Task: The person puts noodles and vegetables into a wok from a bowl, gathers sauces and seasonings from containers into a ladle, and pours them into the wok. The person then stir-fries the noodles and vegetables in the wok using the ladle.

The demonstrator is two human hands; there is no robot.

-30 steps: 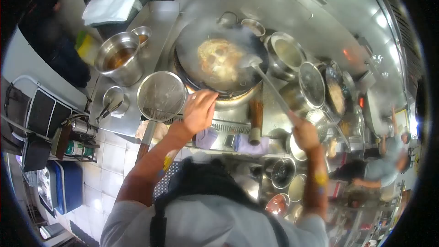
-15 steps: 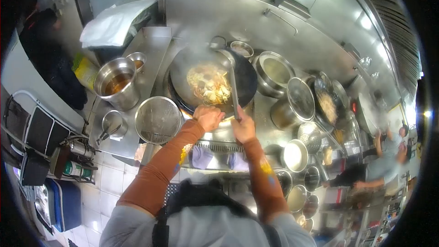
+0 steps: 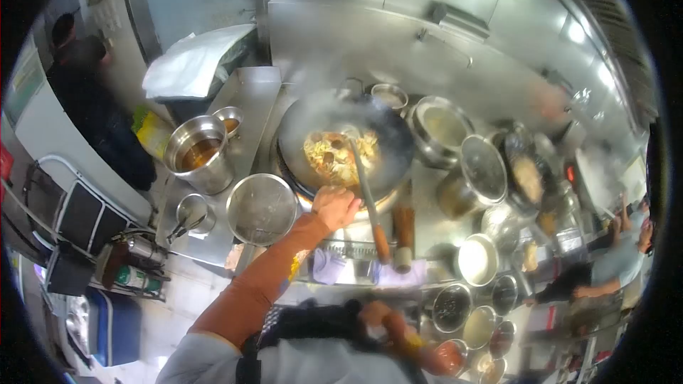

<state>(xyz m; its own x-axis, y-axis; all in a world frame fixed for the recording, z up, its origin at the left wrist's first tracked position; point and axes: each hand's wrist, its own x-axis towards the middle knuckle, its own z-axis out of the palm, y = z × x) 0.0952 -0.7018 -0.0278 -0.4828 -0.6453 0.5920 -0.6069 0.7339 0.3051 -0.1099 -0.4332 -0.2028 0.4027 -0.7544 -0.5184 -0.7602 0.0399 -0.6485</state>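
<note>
My left hand (image 3: 336, 208) is closed at the near rim of a steaming black wok (image 3: 395, 139); whatever it grips there is hidden. Noodle-like food with mixed pieces (image 3: 334, 156) lies in the wok. A long ladle (image 3: 364, 183) rests with its head in the food, and its wooden handle leans over the near rim, untouched. My right hand (image 3: 377, 315) is low by the dark apron, blurred, its fingers unclear. Just right of the ladle handle stands a bamboo brush (image 3: 404, 235).
Left of the wok are a round strainer (image 3: 262, 210), a pot of brown liquid (image 3: 199, 156) and a small pot with utensils (image 3: 193, 215). Lidded pots (image 3: 473, 178) and several bowls (image 3: 452, 307) stand right. People are at far left (image 3: 92, 92) and far right (image 3: 612, 270).
My right hand has let go of the ladle and moved down to the body. The ladle now leans in the wok. My left hand remains at the near rim.
</note>
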